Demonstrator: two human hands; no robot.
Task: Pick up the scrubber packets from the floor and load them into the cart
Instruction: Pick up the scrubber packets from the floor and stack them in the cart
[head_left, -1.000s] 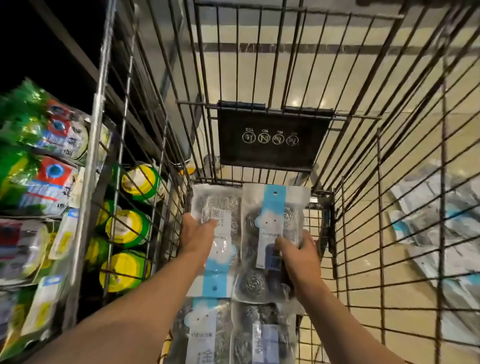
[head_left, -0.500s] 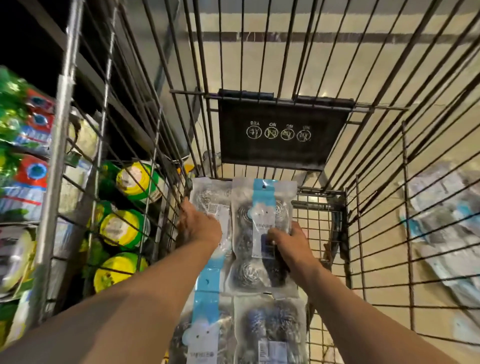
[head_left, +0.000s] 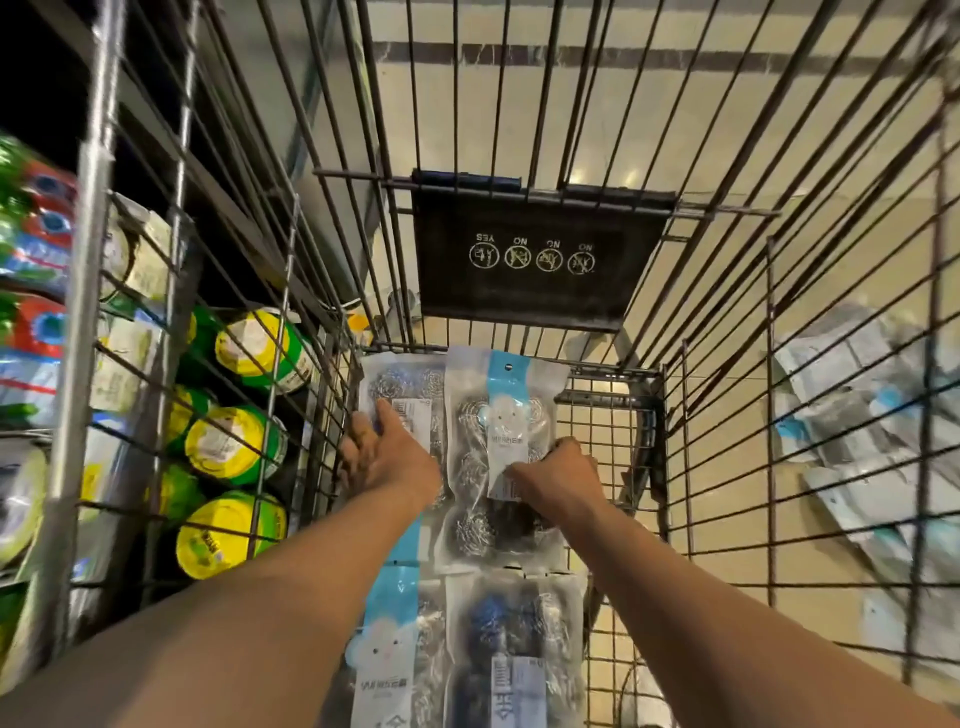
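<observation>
Head view. Over the last second both hands have moved deeper toward the far end of the cart (head_left: 644, 374), carrying two scrubber packets down onto the cart floor. The left packet (head_left: 402, 395) now lies flat in the far left corner, against the left wall. The left hand (head_left: 387, 457) rests on it with fingers extended and pressing, not curled round it. The right packet (head_left: 498, 447) lies just beside the left packet, touching or overlapping its edge. The right hand (head_left: 563, 475) grips the right packet at its lower right edge, fingers curled round the film. Compared with half a second ago, the right packet sits lower and flatter.

Judgement: these two packets are placed or nearly so; release of the right hand appears to be the remaining action for this pair.

Count in the cart: four packets are visible. Two lie at the far end under the hands. Two near packets (head_left: 514, 644) lie toward the near end, side by side, partly hidden by the forearms.

Count on the floor: a blurred heap of floor packets (head_left: 857, 415) lies outside the right wall. Their number cannot be told; several at least. Loading is therefore judged incomplete.

Outside the left wall, shelves (head_left: 244, 441) hold green-and-yellow tubs, five visible, and bagged goods.
</observation>
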